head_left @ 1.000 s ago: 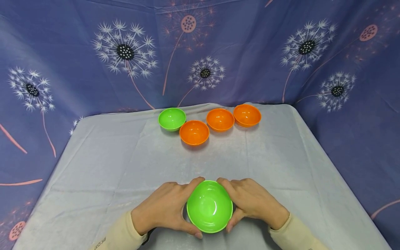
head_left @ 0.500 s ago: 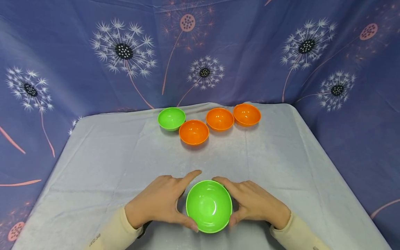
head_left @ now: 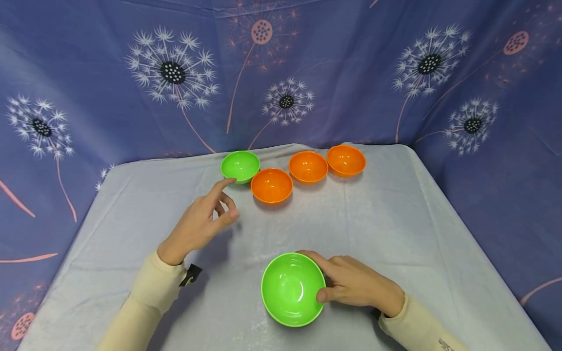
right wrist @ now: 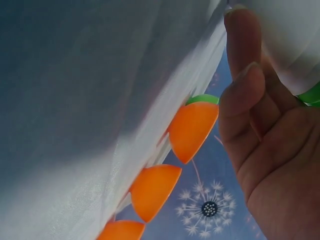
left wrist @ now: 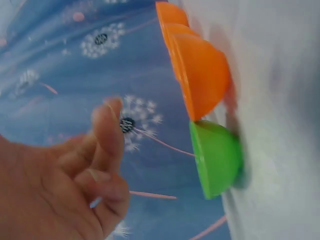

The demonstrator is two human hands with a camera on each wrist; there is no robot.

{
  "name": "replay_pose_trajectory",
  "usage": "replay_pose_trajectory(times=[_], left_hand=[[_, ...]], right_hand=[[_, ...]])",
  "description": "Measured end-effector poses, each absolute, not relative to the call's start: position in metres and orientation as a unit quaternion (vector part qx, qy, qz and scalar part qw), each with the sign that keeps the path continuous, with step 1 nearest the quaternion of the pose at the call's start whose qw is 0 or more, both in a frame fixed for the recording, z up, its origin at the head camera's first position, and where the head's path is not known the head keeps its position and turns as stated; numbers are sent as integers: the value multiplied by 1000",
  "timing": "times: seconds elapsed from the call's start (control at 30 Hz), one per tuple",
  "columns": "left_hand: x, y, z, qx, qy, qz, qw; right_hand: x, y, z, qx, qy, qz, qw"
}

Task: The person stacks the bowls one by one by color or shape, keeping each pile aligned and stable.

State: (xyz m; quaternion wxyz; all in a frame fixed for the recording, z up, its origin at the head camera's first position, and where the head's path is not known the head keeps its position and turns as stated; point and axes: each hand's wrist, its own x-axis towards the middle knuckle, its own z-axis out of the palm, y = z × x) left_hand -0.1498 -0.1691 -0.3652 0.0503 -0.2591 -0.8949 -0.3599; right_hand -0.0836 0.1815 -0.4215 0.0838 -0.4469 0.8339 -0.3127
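Note:
A green bowl point(head_left: 291, 292) stands near the front of the table. My right hand point(head_left: 360, 282) holds it at its right side, thumb at the rim and index finger round the far side. Past the middle of the table, my left hand point(head_left: 197, 226) is in the air with bent, spread fingers and nothing in them. Its index fingertip overlaps the near rim of a second green bowl point(head_left: 240, 166) in the head view. The left wrist view shows this green bowl point(left wrist: 217, 160) apart from the fingers.
Beside the far green bowl sits an orange bowl point(head_left: 271, 186). Two more, a middle orange bowl point(head_left: 308, 167) and a right orange bowl point(head_left: 346, 161), line the back edge. A pale cloth covers the table point(head_left: 382, 219); a blue dandelion-print curtain point(head_left: 351, 73) hangs behind and at the sides.
My left hand has let go of the near green bowl and moved forward and left to the far green one. The right hand stays at the near bowl, its thumb now higher at the rim.

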Motion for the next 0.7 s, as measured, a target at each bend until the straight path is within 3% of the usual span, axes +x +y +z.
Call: replay_pose_trajectory(times=[0.3, 0.7], left_hand=[[-177, -178, -390, -105, -861, -497, 24], [-209, -180, -403, -29, -772, -634, -44]], right_hand=[[-82, 179, -421, -458, 835, -298, 64], [-82, 180, -423, -458, 835, -297, 59]])
